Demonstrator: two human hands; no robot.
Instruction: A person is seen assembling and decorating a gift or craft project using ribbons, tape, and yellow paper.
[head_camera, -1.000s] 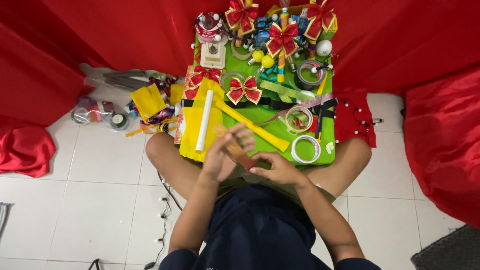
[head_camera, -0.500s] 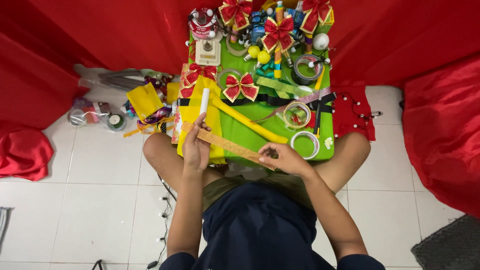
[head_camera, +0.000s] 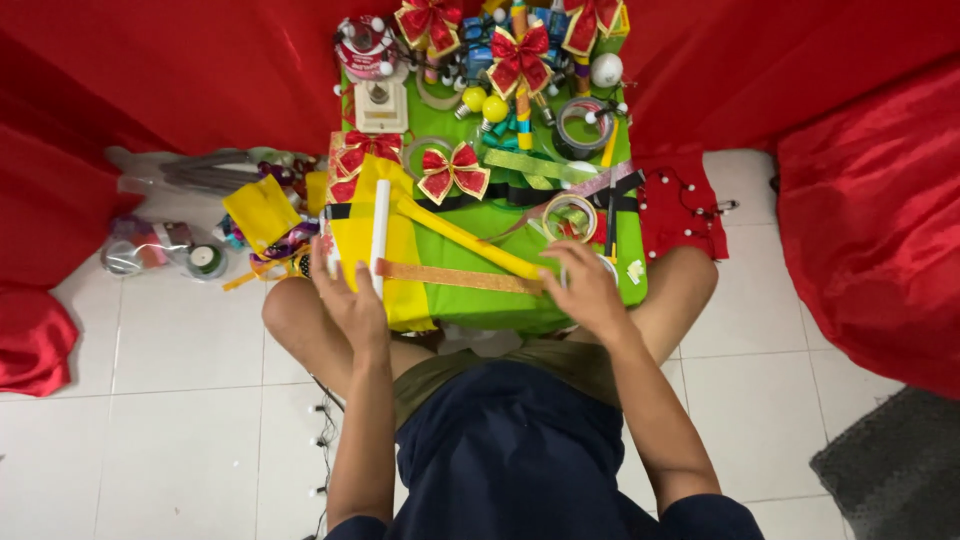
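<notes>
A strip of orange-gold glitter ribbon (head_camera: 455, 277) lies stretched flat along the near edge of a small green table (head_camera: 520, 300). My left hand (head_camera: 345, 295) presses its left end onto yellow fabric (head_camera: 398, 262), next to a white rolled tube (head_camera: 379, 232). My right hand (head_camera: 585, 290) pins the strip's right end, its fingers partly over a white ribbon roll. A yellow rolled stick (head_camera: 465, 235) lies diagonally just behind the strip.
Red-and-gold bows (head_camera: 452, 170), ribbon rolls (head_camera: 568, 215), yellow bulbs (head_camera: 484, 105) and a small white device (head_camera: 380, 110) crowd the table. Bags and spools (head_camera: 190, 255) sit on the white tile floor at left. Red cloth (head_camera: 870, 220) hangs behind and at right.
The glitter strip went from bunched between both hands to pulled out straight. My hands have moved apart and lowered it onto the table edge.
</notes>
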